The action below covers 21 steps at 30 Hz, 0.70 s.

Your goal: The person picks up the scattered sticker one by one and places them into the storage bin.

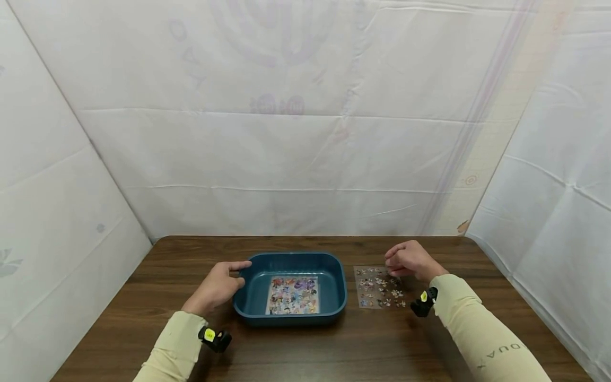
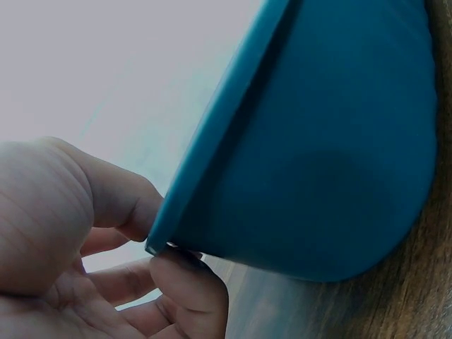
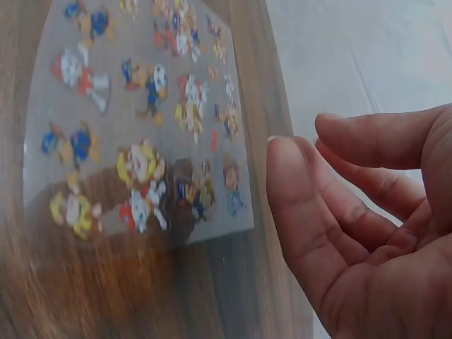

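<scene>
A dark blue plastic basin stands on the table with a sheet of colourful cartoon stickers lying flat inside. My left hand pinches its left rim, thumb on one side and fingers on the other, as the left wrist view shows. Right of the basin lies a clear sheet of cartoon dog stickers on the wood. My right hand hovers at that sheet's far right corner. Its fingers are loosely bent, with a small gap between thumb and forefinger and nothing seen in them.
The brown wooden table ends at a white printed sheet hung behind it, with similar sheets on both sides. Black wrist cameras with yellow labels sit on both of the person's wrists.
</scene>
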### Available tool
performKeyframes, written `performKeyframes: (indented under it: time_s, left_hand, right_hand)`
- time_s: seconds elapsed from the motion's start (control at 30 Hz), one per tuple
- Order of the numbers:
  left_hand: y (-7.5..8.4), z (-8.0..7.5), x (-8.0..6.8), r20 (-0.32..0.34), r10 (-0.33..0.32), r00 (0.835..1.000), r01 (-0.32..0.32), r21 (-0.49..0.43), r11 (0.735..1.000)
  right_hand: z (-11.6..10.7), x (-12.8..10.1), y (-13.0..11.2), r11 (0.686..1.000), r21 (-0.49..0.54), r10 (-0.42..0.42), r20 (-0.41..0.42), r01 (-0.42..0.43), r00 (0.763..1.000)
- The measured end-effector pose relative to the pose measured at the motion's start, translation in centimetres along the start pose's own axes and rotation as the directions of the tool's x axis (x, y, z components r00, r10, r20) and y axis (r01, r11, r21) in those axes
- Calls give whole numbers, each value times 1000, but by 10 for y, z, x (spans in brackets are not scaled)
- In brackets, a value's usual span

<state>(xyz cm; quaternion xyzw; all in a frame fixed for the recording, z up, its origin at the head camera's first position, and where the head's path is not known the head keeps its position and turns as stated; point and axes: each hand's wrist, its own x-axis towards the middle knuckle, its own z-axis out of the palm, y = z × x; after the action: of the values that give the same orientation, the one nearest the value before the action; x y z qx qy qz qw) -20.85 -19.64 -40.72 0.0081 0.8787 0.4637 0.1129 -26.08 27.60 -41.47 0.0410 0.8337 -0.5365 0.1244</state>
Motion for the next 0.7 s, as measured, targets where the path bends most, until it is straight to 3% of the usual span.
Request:
performKeyframes:
  time_s: [0.37, 0.6, 0.7]
  left_hand:
    - [3, 0, 3, -13, 1, 1000, -1, 7, 1000]
    - [-1, 0, -1, -8, 6, 1000, -6, 3, 1000]
    - [-1, 0, -2, -4, 20, 1000, -20, -1, 1000]
  right_hand:
    - [-5, 12, 11, 973, -220, -82, -72, 65, 994]
    - [5, 17, 20, 906, -404, -155, -48, 122, 987]
    - [8, 18, 21, 897, -425, -154, -48, 119, 987]
